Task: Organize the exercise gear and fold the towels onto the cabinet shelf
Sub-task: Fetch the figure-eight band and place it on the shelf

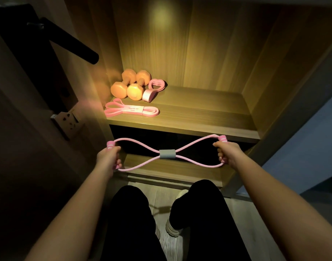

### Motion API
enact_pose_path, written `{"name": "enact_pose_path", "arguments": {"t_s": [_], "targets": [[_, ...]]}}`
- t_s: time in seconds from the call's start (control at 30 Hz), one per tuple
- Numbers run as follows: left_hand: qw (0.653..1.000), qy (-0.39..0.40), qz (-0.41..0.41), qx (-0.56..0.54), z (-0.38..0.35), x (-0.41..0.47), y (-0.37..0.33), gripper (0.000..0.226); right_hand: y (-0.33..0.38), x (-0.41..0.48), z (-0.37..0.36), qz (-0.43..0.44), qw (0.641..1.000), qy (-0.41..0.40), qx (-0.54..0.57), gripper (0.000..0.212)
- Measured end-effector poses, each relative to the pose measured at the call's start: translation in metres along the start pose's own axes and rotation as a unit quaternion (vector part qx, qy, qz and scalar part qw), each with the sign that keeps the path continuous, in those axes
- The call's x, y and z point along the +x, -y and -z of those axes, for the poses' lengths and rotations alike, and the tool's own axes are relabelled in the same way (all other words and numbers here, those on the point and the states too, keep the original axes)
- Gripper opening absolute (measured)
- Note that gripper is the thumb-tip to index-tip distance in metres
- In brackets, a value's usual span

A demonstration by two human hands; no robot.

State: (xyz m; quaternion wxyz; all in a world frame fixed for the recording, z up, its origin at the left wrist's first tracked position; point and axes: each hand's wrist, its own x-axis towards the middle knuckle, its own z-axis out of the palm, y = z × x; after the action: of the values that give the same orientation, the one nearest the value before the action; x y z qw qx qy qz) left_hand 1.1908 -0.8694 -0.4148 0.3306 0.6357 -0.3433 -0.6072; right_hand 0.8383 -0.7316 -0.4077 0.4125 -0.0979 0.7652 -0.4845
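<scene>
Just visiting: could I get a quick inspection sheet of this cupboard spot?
Surface: wooden shelf, warmly lit.
Job's things: two orange dumbbells, pink heart-shaped gadget, flat pink band at its left; pink figure-eight cord held in front; no towels seen.
Clutter: nothing seen.
Hands: left hand and right hand each grip a cord handle.
Cables: nothing seen.
Surroundings: black door handle, wall socket at left.

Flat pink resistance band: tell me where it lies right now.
In the head view the flat pink resistance band lies at the front left of the cabinet shelf, just in front of the two orange dumbbells.
</scene>
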Motion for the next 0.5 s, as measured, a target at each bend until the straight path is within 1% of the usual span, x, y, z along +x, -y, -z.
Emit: {"name": "enact_pose_path", "arguments": {"t_s": [0.1, 0.2, 0.3, 0.4, 0.5], "targets": [[0.999, 0.047, 0.022, -0.015, -0.003, -0.013, -0.003, 0.015, 0.003, -0.008, -0.014, -0.017, 0.998, 0.037, 0.044, 0.01], [0.996, 0.079, 0.021, -0.039, -0.015, -0.029, -0.006, 0.014, 0.007, -0.021, -0.033, -0.005, 0.995, 0.074, 0.071, 0.003], [0.992, 0.117, 0.018, -0.047, -0.03, -0.043, -0.006, 0.01, 0.007, -0.033, -0.049, 0.011, 0.989, 0.124, 0.074, 0.001], [0.989, 0.151, -0.004, -0.004, -0.039, -0.05, -0.003, 0.014, 0.006, -0.041, -0.06, 0.027, 0.983, 0.171, 0.053, 0.004], [0.985, 0.144, -0.048, 0.076, -0.034, -0.051, -0.001, 0.016, 0.006, -0.041, -0.059, 0.056, 0.985, 0.163, -0.002, 0.005]]}}
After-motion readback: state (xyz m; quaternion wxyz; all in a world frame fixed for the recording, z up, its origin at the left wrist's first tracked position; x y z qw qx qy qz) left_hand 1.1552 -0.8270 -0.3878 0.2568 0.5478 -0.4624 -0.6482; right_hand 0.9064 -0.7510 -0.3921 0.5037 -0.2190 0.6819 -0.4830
